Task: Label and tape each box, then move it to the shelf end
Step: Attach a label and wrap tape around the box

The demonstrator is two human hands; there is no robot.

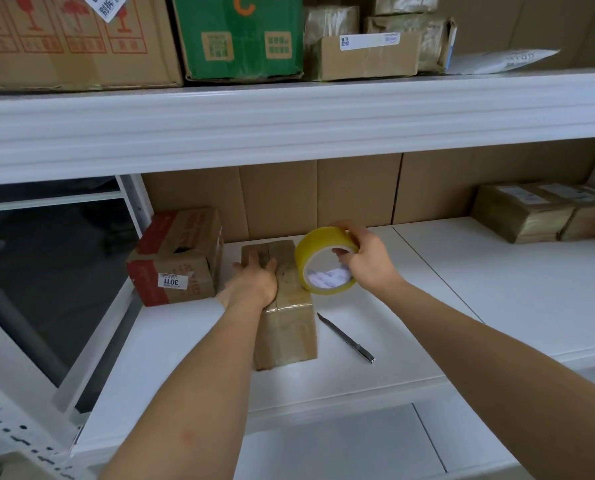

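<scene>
Right now the left hand (254,282) lies flat, fingers straight, palm down on top of the small box (284,306), pinning it to the shelf board (496,289). The right hand (368,261) grips the tape roll (325,261), fingers curled through the core and thumb over the outer rim; the roll stands on edge, lower rim touching or just above the box's right top edge. Can't tell whether a free tape end is already stuck down.

Key relation: the box's long axis runs 12 to 6, away from the body, with its centre seam along the same line. The left hand covers the top-left portion toward 12; the roll sits at 3 from that hand. The left hand is directly on the box, the right beside it at 3, so my read is the tape pull goes along the seam while the left hand keeps the box from sliding. The roll's axis looks skewed to the seam, so it probably needs turning first.

Outward: a utility knife (346,337) lies on the board at 4 from the box, near but apart, within reach of the right hand for the cut. A red-printed carton (178,258) stands at 9, just beside the box. Finished taped parcels (545,213) sit well apart at 2, the shelf end.

No label visible on the box top; it may be hidden under the hand.
</scene>
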